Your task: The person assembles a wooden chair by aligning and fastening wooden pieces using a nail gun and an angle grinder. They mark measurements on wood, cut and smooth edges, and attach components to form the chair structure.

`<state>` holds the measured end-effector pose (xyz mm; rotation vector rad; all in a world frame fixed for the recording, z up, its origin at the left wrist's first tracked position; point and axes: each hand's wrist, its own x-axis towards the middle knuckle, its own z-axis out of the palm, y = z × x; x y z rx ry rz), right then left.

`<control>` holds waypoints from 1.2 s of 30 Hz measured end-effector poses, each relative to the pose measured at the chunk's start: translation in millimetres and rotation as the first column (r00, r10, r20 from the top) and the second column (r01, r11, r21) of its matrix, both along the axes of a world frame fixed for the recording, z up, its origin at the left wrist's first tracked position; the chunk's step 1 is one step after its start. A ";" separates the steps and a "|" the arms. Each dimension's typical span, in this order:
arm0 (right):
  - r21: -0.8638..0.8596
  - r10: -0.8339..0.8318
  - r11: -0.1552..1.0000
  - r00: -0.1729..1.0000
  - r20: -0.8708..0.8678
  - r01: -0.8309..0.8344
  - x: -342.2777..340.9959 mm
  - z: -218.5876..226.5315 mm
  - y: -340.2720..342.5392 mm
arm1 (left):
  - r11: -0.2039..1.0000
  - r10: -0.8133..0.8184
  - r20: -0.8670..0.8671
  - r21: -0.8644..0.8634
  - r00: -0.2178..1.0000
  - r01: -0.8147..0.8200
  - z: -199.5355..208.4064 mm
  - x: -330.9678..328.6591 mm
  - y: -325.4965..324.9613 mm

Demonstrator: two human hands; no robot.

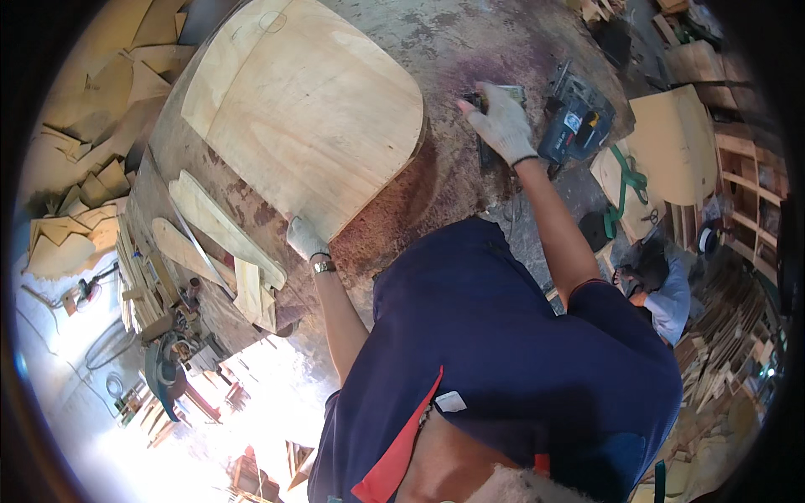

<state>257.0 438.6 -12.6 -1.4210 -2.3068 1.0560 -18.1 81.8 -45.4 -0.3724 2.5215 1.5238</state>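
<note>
A large pale plywood panel (310,101) with rounded corners lies on the stained worktable, pencil lines and a circle marked near its far end. My left hand (307,238), in a white knit glove, grips the panel's near corner, its fingers partly hidden. My right hand (503,124), gloved too, is closed over a dark tool (511,94) to the right of the panel. Most of that tool is covered by the hand, so its kind does not show. A blue and black jigsaw (577,119) lies just right of my right hand, apart from it.
Cut wood strips (222,226) and a metal straightedge (189,222) lie at the table's left. Wood offcuts (101,180) pile beyond that edge. At right are light boards (671,142), a green strap (625,189), wooden shelving (746,184) and another person (667,293) crouching.
</note>
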 end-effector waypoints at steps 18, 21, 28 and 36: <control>-0.701 -0.382 0.710 0.870 -0.312 0.060 -172.9 -117.4 56.1 | 0.993 0.107 -0.003 0.056 0.994 -0.106 21.8 19.8 14.8; -0.743 -0.331 0.668 0.878 -0.345 -0.040 -172.6 -78.4 45.4 | 0.996 0.079 0.053 0.036 0.995 -0.081 13.8 11.4 -1.8; 0.074 0.178 0.982 0.982 -0.057 -0.174 -199.3 131.5 -24.2 | 0.957 0.026 0.295 0.270 0.955 -0.109 1.8 2.9 -25.1; 0.433 0.380 0.835 0.925 -0.009 -0.339 -217.2 242.8 -125.4 | 0.997 -0.076 -0.133 -0.007 0.988 0.076 56.2 -0.3 9.8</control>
